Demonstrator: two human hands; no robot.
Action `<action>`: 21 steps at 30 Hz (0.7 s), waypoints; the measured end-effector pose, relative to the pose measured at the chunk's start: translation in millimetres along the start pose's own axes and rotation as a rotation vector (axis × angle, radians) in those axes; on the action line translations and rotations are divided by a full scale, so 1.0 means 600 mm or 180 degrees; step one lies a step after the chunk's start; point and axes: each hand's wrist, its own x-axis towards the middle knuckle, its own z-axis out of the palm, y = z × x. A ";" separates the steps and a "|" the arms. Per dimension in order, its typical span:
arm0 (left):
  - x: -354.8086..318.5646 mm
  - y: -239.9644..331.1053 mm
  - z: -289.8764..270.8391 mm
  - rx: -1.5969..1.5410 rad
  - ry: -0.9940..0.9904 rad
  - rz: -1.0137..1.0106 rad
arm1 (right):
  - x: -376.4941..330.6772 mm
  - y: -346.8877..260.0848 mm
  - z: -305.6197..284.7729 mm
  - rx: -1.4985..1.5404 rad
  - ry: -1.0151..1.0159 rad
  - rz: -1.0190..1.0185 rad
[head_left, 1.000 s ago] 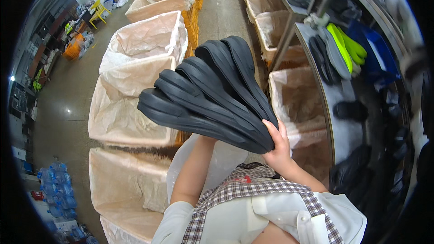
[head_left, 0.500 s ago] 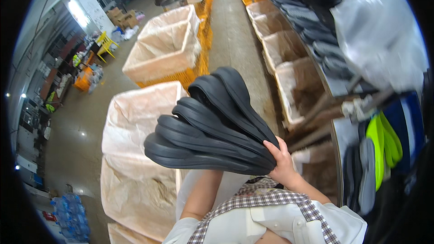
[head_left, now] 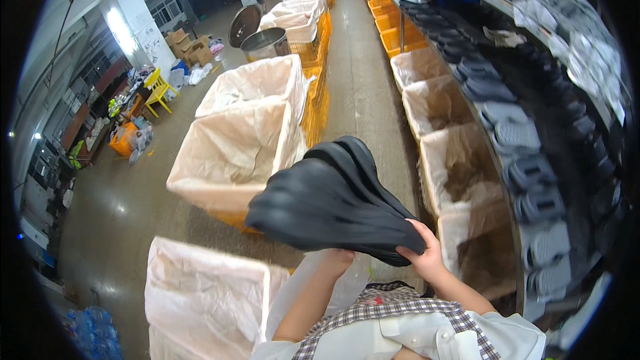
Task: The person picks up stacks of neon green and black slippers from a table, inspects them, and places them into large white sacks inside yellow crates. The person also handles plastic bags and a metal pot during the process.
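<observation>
Head view shows the right hand [head_left: 427, 257] with fingers closed on the near end of a stack of black soles [head_left: 330, 207]. The left hand [head_left: 337, 259] supports the stack from below; its fingers are hidden, so their state cannot be told.

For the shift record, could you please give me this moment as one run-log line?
left hand: under black soles | right hand: grip on soles' near end | soles: stacked, held above lined bins | right: rack of soles

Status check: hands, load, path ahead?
Both hands, right hand and left hand, gripping stack of black soles. Lined bin ahead-left. Aisle floor open.
</observation>
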 end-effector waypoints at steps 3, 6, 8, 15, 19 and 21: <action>0.182 0.004 -0.030 -0.1848 -0.0052 -0.0607 | 0.157 0.020 -0.007 0.1180 0.0242 0.0913; 0.361 -0.004 -0.068 -0.2582 0.0172 -0.0932 | 0.316 0.054 -0.029 0.2311 0.0496 0.1002; 0.456 -0.032 -0.113 -0.2558 0.0065 -0.1075 | 0.410 0.095 -0.049 0.2676 0.0830 0.1578; 0.717 -0.127 -0.231 -0.1616 0.0502 -0.0741 | 0.783 0.295 -0.071 0.4165 0.0042 0.2342; 0.841 -0.138 -0.323 -0.1268 0.1110 -0.1153 | 1.009 0.352 -0.038 0.4263 -0.0337 0.2712; 0.885 -0.149 -0.368 -0.1288 0.1367 -0.0932 | 1.112 0.370 -0.012 0.4350 -0.0581 0.2870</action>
